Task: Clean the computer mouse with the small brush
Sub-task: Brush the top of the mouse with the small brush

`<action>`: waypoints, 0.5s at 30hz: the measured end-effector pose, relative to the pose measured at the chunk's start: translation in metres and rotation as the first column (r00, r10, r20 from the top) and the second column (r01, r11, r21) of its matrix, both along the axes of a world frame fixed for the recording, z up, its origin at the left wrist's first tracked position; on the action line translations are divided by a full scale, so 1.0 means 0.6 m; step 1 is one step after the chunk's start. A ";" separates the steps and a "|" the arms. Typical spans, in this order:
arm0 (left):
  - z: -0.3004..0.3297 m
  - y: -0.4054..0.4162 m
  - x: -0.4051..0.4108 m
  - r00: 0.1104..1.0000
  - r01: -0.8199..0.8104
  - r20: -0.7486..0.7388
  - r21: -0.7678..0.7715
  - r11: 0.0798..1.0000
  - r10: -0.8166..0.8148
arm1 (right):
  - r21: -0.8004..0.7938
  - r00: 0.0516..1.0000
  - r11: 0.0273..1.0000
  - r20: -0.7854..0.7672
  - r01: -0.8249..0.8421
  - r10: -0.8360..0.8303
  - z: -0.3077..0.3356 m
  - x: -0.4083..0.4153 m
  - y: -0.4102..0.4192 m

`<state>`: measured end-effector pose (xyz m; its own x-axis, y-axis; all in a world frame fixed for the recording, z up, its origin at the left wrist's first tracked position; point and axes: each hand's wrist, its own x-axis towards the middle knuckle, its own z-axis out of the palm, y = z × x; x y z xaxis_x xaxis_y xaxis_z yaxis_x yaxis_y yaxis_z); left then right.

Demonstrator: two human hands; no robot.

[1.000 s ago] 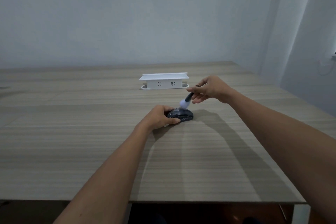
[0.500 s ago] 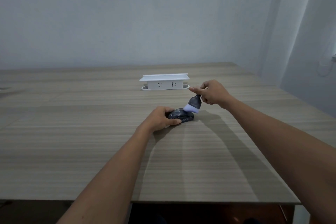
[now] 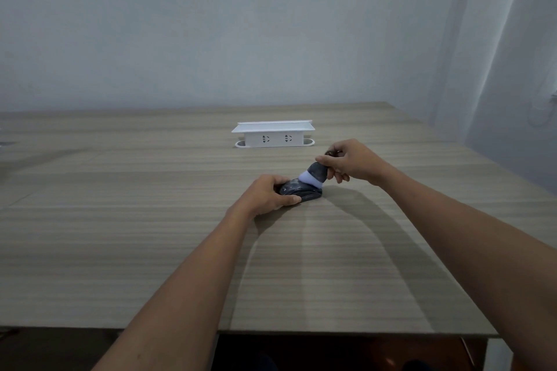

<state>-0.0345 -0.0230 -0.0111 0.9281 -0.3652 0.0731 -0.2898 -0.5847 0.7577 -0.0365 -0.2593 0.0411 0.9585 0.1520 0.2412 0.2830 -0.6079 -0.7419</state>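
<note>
A dark computer mouse [image 3: 301, 189] lies on the wooden table [image 3: 120, 235] near its middle. My left hand [image 3: 268, 197] grips the mouse from its left side, thumb along the near edge. My right hand [image 3: 351, 163] holds a small brush [image 3: 315, 175] by its dark handle, tilted down to the left. The brush's pale bristles rest on the top right of the mouse. Part of the handle is hidden inside my right fingers.
A white power socket box [image 3: 273, 135] with two outlets stands farther back on the table, behind the mouse. The table's near edge runs across the bottom of the view, and a pale wall rises behind the table.
My right hand moved right and lower, bringing the brush bristles from just above the mouse down onto its top right. My left hand stays on the mouse.
</note>
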 end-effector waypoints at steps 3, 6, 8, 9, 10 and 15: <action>0.003 -0.003 -0.003 1.000 -0.003 0.006 0.003 1.000 0.003 | -0.057 0.998 0.997 0.026 0.052 -0.051 -0.003 0.001 0.001; 0.002 -0.005 -0.004 1.000 -0.014 0.009 0.002 1.000 0.014 | -0.011 0.998 1.000 0.059 0.021 -0.020 0.000 -0.004 0.014; -0.001 -0.006 -0.003 1.000 -0.019 0.009 -0.007 1.000 0.019 | 0.040 0.998 0.999 0.054 -0.016 0.014 0.001 -0.007 0.021; -0.002 -0.006 -0.004 1.000 -0.022 0.012 -0.008 1.000 0.023 | 0.037 0.999 0.999 0.054 -0.004 0.002 0.001 -0.006 0.022; -0.003 -0.006 -0.004 1.000 -0.026 0.013 -0.007 1.000 0.026 | 0.013 0.998 1.000 0.055 0.027 -0.028 0.001 -0.004 0.020; -0.003 -0.009 -0.005 0.999 -0.033 0.025 0.002 0.999 0.033 | -0.036 0.991 0.992 0.063 0.121 -0.119 -0.012 -0.001 0.012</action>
